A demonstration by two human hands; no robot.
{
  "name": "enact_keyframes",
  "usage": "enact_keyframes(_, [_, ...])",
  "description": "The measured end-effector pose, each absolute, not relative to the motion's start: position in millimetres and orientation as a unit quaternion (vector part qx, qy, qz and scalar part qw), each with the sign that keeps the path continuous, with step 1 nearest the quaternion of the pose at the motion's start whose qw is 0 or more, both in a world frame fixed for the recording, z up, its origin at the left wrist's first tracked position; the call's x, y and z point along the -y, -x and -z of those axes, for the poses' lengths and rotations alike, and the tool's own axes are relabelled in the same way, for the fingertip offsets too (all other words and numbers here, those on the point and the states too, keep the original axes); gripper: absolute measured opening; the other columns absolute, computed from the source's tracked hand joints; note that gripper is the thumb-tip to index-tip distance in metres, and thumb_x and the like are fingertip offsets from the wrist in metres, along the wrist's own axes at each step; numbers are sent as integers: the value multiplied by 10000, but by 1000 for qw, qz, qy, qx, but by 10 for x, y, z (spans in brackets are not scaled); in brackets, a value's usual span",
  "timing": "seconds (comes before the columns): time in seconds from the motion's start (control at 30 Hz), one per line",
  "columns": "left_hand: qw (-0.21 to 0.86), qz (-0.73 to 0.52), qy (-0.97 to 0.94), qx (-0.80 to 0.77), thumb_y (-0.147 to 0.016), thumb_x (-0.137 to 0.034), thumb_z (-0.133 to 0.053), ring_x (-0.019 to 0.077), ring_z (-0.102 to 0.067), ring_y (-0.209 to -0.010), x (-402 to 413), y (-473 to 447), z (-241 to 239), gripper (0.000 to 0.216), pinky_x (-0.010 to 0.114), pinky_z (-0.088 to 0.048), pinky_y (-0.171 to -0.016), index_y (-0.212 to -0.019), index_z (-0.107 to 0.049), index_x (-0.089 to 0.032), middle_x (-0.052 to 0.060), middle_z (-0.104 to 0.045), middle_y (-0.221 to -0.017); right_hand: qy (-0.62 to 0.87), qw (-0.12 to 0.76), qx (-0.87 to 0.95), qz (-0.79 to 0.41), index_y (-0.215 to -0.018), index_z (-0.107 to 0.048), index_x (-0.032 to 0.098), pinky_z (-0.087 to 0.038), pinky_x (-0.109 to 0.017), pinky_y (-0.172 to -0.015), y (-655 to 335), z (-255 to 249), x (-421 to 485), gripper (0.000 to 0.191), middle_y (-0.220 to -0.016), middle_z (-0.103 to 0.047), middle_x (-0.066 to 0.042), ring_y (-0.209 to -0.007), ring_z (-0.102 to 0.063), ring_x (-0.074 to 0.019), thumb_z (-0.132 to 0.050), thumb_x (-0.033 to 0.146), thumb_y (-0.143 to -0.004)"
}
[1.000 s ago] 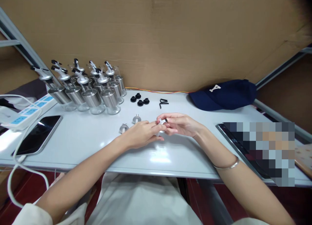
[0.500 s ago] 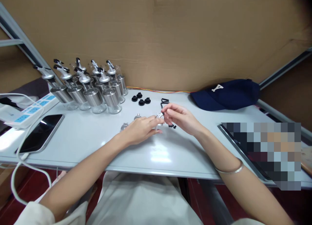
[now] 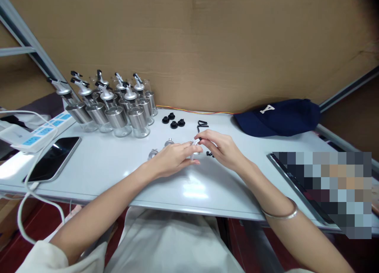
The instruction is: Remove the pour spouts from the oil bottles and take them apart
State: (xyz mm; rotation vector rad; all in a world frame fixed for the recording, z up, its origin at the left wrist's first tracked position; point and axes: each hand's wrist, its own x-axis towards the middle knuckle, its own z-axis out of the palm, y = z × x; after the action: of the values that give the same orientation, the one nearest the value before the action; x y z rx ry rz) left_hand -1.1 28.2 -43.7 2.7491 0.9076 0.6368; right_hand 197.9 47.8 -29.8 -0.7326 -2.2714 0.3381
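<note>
While your left hand [image 3: 174, 156] holds the silver spout piece [image 3: 194, 148] just above the table [image 3: 166, 190], your right hand [image 3: 222, 148] meets it from the 3 o'clock side. Clock taken from that piece as centre, 12 o'clock toward the cardboard wall [image 3: 189, 48].

Left fingers: closed around the piece, thumb below, the others across its near face. Right fingers: bent, index tip touching the black tip [image 3: 199, 139] at the upper end of the piece; the thumb is mostly hidden, so whether you pinch or only press there cannot be told.

Close by, at 3 to 4 o'clock, small black parts [image 3: 209, 154] lie partly hidden by your right hand. At 12 to 1 o'clock, thin black strips [image 3: 203, 125] lie beyond your right fingertips. At 11 o'clock, four black stoppers [image 3: 174, 124] sit grouped. At 9 o'clock, two silver round parts [image 3: 153, 153] rest just behind your left hand, partly covered.

Farther out: at 10 o'clock, a cluster of glass bottles [image 3: 114, 117] with metal sleeves, several topped with silver spouts. At 9 o'clock, a phone [image 3: 53, 159] lies flat, a power strip [image 3: 44, 131] beyond it. At 2 o'clock, a navy cap [image 3: 281, 121].
</note>
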Motion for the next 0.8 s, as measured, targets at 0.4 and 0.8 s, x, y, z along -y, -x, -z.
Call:
enact_keyframes(0.4, [92, -213, -925, -301, -940, -452, -332, 148, -576, -704, -292, 30, 459, 350, 267, -435, -706, -1136, -483, -204, 16, -584, -817, 281, 330, 900, -44, -894, -510, 190, -395, -251, -603, -1981, 299, -499, 220, -748, -530, -37, -631, -483, -140, -324, 278, -971])
enact_keyframes(0.8, [75, -156, -928, -331, -932, -395, -398, 156, -584, -703, -286, 17, 437, 316, 278, -444, -695, -1167, -499, -211, 25, -587, -835, 326, 304, 867, -223, -697, -430, 196, -347, -230, -574, -1960, 258, -468, 327, -628, -431, 27, -574, -425, -109, -340, 368, -960])
